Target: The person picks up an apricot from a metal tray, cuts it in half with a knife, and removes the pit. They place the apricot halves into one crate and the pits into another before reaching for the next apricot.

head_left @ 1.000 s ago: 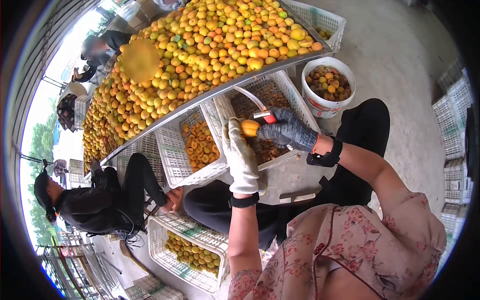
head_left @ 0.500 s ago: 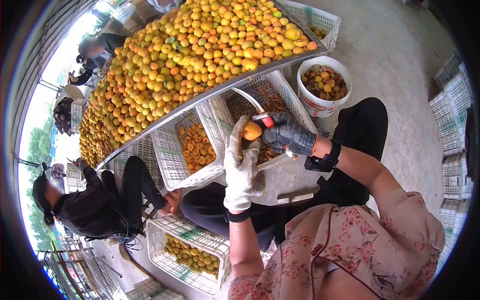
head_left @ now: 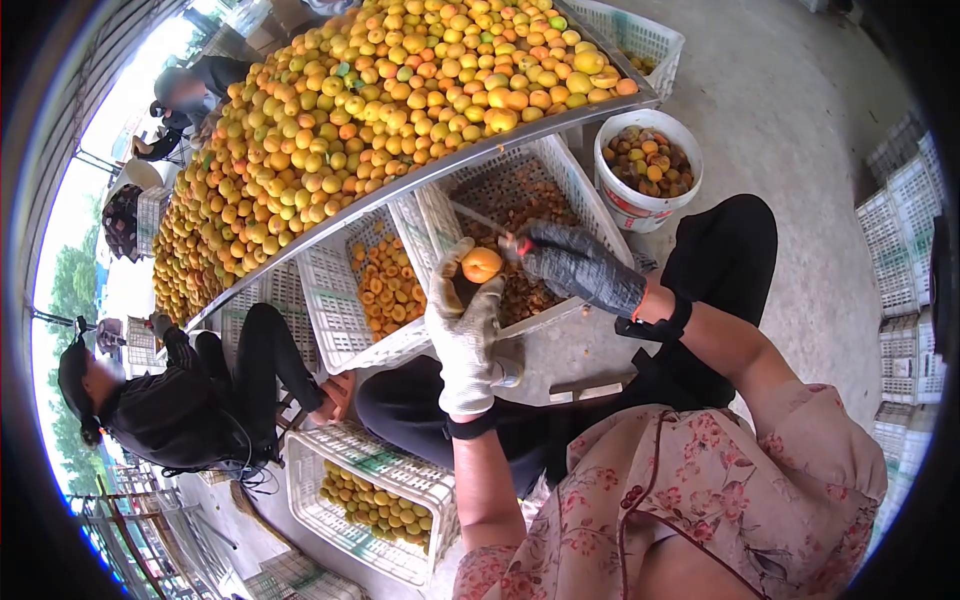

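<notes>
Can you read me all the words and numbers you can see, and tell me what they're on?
There are none I can read.
White bucket: red print on its side, too small and blurred to read.
Crate of halved fruit: green marks, but no letters I can make out.
Left glove and right glove: no words that I can see.

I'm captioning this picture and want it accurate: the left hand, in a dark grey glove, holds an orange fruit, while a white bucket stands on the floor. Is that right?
Not quite: the head view shows the left hand in an off-white glove. It does hold an orange fruit, and a white bucket stands on the floor.
</notes>
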Available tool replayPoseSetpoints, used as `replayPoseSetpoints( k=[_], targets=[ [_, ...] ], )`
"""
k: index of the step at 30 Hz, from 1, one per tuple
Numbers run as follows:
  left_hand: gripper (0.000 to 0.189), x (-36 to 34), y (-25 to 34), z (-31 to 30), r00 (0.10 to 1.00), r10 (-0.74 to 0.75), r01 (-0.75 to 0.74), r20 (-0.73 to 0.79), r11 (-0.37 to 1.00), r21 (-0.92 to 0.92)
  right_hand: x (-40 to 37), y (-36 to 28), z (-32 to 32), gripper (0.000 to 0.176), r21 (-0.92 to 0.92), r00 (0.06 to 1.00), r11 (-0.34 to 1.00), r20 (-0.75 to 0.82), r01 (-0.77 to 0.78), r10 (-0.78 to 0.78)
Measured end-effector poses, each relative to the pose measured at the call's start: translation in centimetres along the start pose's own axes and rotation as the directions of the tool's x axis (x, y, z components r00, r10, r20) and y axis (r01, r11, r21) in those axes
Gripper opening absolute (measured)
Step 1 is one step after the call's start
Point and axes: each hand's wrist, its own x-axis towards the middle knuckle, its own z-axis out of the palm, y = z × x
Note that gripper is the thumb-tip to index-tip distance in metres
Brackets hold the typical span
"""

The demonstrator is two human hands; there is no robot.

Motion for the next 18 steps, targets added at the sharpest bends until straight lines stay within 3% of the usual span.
replayPoseSetpoints(
  k=[2,3,6,8,18],
  targets=[
    [0.044,0.1,-0.1,-0.2,0.999,0.022,-0.022,-0.024,1.0,-0.012,-0.7,0.0,-0.3,0.028,-0.207,0.972,0.952,0.11,0.226,-0.207],
    [0.044,0.2,0.0,-0.5,0.999,0.001,-0.002,-0.038,1.0,-0.025,-1.1,-0.6,-0.3,0.028,-0.387,0.947,0.865,0.149,0.321,-0.285],
    [0.043,0.1,0.1,-0.6,0.998,-0.03,0.026,-0.064,0.998,-0.048,-2.2,-0.4,-0.2,0.027,-0.485,0.907,0.769,0.167,0.416,-0.386],
    [0.048,0.1,0.1,-1.0,1.0,-0.001,0.001,-0.012,0.998,0.065,-2.6,-0.6,-0.1,0.025,-0.552,0.902,0.719,0.181,0.423,-0.391],
    [0.042,-0.4,0.7,-0.9,0.998,-0.048,0.051,-0.026,0.993,0.111,-3.5,-0.4,0.8,0.022,-0.517,0.95,0.805,0.055,0.291,-0.308]
  ],
)
